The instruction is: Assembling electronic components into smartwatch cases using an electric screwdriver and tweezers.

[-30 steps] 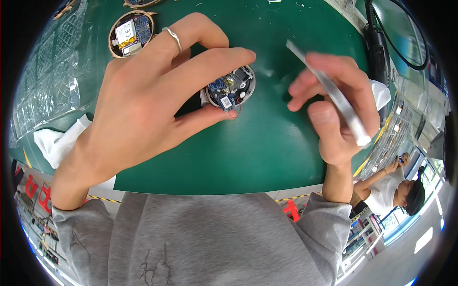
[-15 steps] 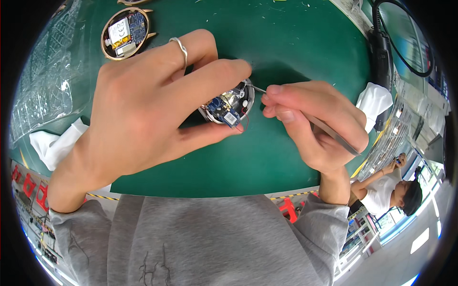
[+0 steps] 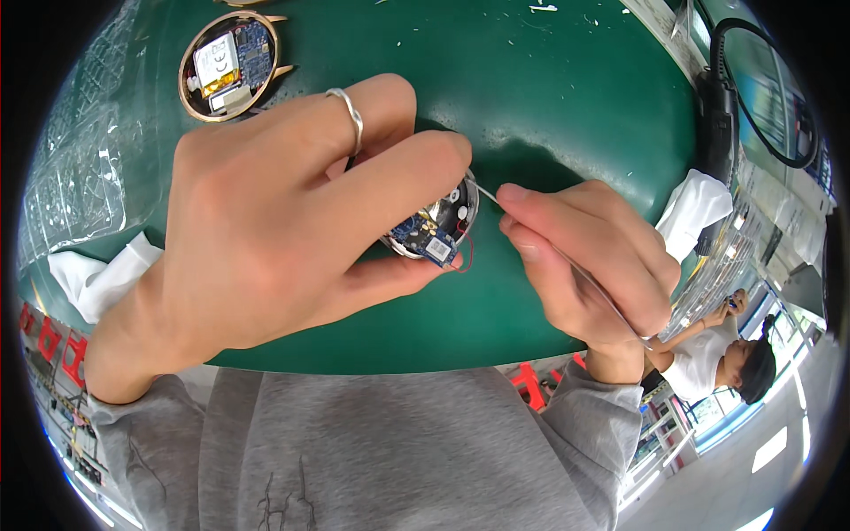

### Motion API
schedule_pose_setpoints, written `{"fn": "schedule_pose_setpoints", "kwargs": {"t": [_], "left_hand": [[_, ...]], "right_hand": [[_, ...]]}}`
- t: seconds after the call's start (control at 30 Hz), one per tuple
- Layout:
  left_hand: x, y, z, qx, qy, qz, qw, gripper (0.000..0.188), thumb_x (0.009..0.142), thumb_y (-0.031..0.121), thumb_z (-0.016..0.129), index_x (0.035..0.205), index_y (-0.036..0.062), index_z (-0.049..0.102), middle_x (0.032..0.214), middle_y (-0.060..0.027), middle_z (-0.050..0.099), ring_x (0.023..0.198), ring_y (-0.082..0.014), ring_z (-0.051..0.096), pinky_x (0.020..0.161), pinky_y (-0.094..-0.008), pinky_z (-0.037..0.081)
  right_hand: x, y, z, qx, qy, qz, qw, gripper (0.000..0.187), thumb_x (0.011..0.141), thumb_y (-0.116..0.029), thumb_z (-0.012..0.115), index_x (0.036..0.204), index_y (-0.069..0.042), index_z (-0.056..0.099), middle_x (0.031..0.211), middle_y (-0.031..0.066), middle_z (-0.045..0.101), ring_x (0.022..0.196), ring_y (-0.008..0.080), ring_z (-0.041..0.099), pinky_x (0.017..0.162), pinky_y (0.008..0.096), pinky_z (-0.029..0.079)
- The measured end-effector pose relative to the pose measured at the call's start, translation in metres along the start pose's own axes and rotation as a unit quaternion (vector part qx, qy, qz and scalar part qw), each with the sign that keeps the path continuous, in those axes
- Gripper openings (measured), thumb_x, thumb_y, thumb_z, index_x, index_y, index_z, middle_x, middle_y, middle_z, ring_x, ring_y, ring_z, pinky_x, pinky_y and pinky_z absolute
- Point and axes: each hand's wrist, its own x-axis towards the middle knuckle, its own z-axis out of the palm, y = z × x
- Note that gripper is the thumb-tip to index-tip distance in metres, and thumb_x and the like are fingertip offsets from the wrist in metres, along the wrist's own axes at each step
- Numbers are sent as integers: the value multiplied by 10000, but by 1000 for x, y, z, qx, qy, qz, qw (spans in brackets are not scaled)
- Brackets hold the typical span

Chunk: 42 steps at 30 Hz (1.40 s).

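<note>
My left hand (image 3: 283,212) is closed around a round watch case (image 3: 474,208), gripping it between thumb and fingers. Inside the case sits a small blue circuit board (image 3: 434,244) with a pale square label, and a thin red wire (image 3: 470,257) loops out past the rim. In my right hand (image 3: 589,257) is a pair of thin metal tweezers (image 3: 602,296), pinched between thumb and forefinger. Their tip reaches the case's upper right edge, next to my left forefinger; whether it grips anything cannot be made out. My left fingers hide part of the case.
Another open watch case (image 3: 232,66) with a white battery and blue board lies at the far left. Clear plastic packaging (image 3: 84,177) covers the left side. White cloths (image 3: 106,274) lie at both sides. A black cable (image 3: 719,53) runs at the far right; a person (image 3: 722,358) sits beyond.
Both hands and the watch case sit slightly lower in view. The tweezers have tilted, their tip staying at the case's upper right edge. Both holds are unchanged.
</note>
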Motion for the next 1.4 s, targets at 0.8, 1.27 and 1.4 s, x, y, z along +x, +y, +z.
{"fn": "schedule_pose_setpoints", "kwargs": {"t": [0.8, 1.27, 1.4], "left_hand": [[4, 0, 2, 11, -9, 14, 1000, 564, 565, 188, 912, 1074, 14, 741, 812, -57, 600, 599, -169, 577, 488, -296, 440], [4, 1, 8, 8, -3, 16, 1000, 561, 552, 111, 896, 1081, 14, 739, 843, -67, 608, 630, -190, 602, 506, -310, 460], [2, 2, 6, 6, -9, 7, 1000, 562, 557, 114, 896, 1085, 6, 735, 845, -71, 612, 635, -196, 608, 509, -316, 462]], "right_hand": [[0, 12, 4, 18, -14, -26, 999, 233, 746, 90, 778, 971, 87, 718, 787, 168, 719, 590, 223, 653, 485, 291, 475], [-5, 21, 6, 9, -17, -97, 995, 169, 775, 95, 757, 921, 133, 682, 763, 193, 719, 550, 225, 653, 444, 290, 481], [-5, 16, 12, -19, 17, -97, 995, 175, 766, 104, 757, 918, 136, 677, 753, 192, 713, 537, 226, 639, 436, 292, 474]]}}
